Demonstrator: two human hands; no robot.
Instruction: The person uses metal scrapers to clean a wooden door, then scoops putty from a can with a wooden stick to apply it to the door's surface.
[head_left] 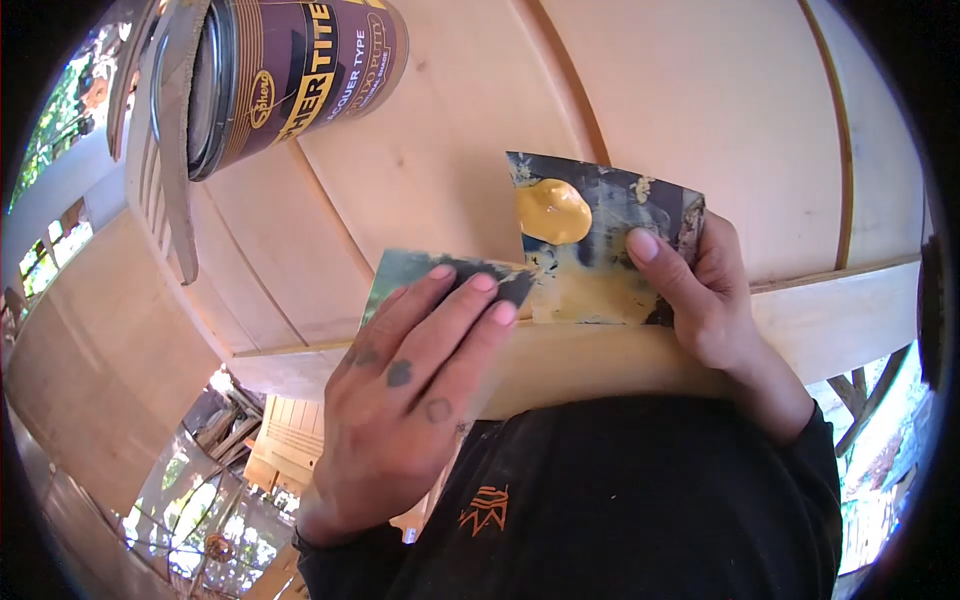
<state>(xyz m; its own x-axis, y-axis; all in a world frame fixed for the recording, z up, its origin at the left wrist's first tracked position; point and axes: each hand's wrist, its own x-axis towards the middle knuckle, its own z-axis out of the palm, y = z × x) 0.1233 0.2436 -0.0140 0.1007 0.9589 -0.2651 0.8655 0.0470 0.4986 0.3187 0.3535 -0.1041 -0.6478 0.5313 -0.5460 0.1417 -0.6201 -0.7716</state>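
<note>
My right hand (706,290) grips a dark, flat rectangular putty board (610,270) by its right edge, thumb on top. A glossy yellow-tan dollop of putty (556,212) sits near the board's upper left, and dried smears cover its lower half. My left hand (405,385), its back toward me, is closed on a thin, flat putty spreader (400,268), with fingers laid over its dark, stained face. The thumb is hidden underneath. The spreader's right corner meets the board's left edge in this view.
A large putty can (300,75) with a purple label lies tilted in view at the upper left, beside a slim wooden piece (178,150). Pale grooved wooden panelling (440,140) spreads behind my hands, with a wooden rail (830,300) along its near edge.
</note>
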